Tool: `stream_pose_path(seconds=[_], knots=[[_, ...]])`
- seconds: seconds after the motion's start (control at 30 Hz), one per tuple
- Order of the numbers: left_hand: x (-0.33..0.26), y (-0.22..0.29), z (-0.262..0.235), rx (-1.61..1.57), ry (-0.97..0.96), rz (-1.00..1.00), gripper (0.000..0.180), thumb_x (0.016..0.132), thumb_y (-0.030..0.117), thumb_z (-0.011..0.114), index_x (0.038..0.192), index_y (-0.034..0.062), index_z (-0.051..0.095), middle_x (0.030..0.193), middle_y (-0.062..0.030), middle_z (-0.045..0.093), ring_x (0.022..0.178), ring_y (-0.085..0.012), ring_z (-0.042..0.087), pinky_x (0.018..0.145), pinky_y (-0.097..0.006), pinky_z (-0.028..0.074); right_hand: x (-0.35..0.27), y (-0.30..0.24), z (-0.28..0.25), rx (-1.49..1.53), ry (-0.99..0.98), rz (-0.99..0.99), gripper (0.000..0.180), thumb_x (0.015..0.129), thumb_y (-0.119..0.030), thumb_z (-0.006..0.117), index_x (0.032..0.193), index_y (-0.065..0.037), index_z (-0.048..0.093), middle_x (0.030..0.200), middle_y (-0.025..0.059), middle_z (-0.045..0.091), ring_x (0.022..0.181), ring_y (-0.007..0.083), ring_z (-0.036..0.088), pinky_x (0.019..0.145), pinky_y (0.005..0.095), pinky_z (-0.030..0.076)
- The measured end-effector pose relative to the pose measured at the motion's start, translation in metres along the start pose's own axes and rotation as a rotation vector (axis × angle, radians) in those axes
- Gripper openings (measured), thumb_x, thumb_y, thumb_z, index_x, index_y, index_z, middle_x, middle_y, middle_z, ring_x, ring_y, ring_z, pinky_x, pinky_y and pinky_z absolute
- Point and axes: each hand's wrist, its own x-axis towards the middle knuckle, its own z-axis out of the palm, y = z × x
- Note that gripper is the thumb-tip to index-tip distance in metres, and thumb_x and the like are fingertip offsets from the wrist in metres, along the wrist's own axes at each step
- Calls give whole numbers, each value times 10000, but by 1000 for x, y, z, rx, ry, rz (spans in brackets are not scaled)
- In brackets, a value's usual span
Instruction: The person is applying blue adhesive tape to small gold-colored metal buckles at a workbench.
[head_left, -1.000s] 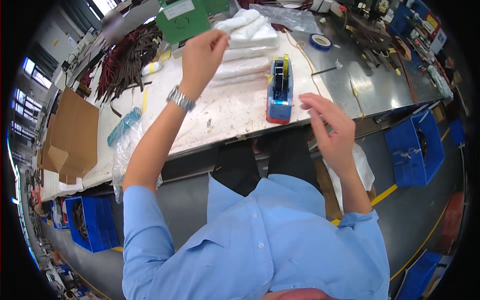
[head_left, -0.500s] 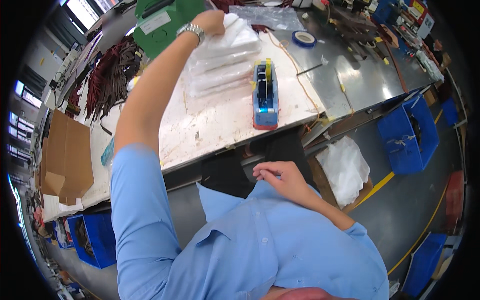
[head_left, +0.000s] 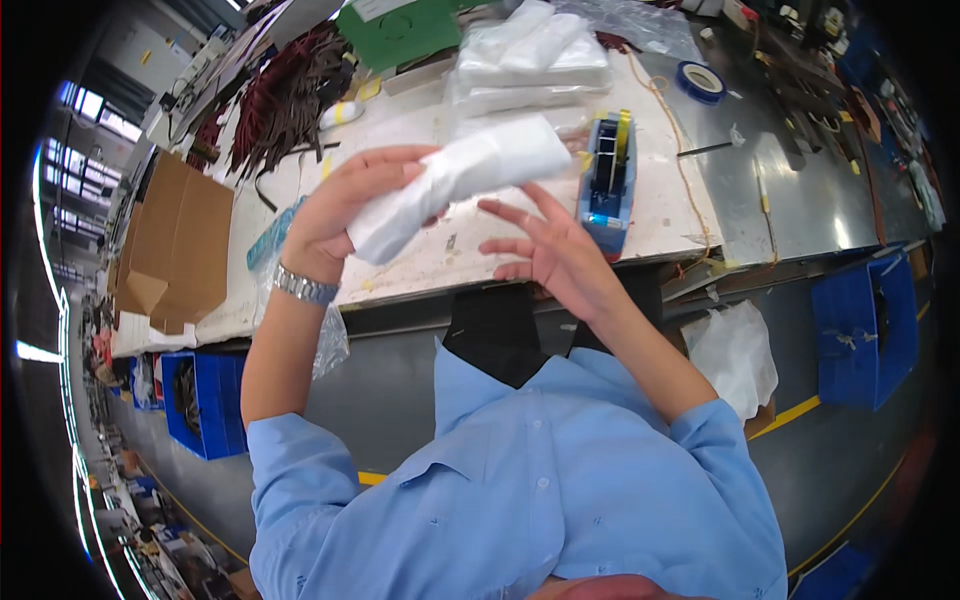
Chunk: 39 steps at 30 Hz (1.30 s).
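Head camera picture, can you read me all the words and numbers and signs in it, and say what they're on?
None can be read for sure.
White label on the green box: too small and cut off.
Blue tape dispenser: any print is too small.
White plastic bundle in the left hand: no writing shows.

bright indoor light, windows (head_left: 90, 103) blown out far left, glare on metal tabletop (head_left: 815, 205), fisheye bend toward black rim, outer edges soft
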Motion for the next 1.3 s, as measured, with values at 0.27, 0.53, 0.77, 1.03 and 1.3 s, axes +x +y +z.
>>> stream_pose_path(seconds=[0.27,0.53,0.77,1.03,1.3], knots=[[-72,-89,-51,-159,123,-159,541,1113,287,595,1486,-100,534,1290,-238,683,1035,-295,757,736,-314,679,41,44,-1,-179,232,92,283,1006,-75,689,1276,-5,637,1094,120,740,977,202,733,898,384,625],[-84,-116,-85,-42,301,-26,333,1050,86,683,1352,-56,674,1202,-144,739,994,-185,754,796,-274,658,40,39,1,-449,260,98,418,998,-69,708,1381,37,577,1012,109,707,898,185,737,831,349,652],[-68,-141,-93,-303,392,-20,340,1062,146,693,1279,-114,661,1168,-189,746,962,-233,776,828,-317,674,48,27,-5,-795,348,253,465,976,-210,816,1322,41,632,914,94,737,725,144,718,687,287,638],[-73,-138,-73,87,438,147,303,1022,58,688,1291,-80,674,1269,-165,726,1105,-212,730,962,-346,634,41,39,-18,-894,245,93,280,974,-130,789,1220,-32,697,1015,95,766,818,110,727,743,246,608],[-70,-145,-65,820,541,293,301,900,-27,711,1187,50,758,1353,-50,737,1236,-180,669,1080,-361,512,33,43,-19,-1411,141,-220,374,880,-15,760,1251,-37,711,1193,125,739,1035,270,731,922,368,580]])
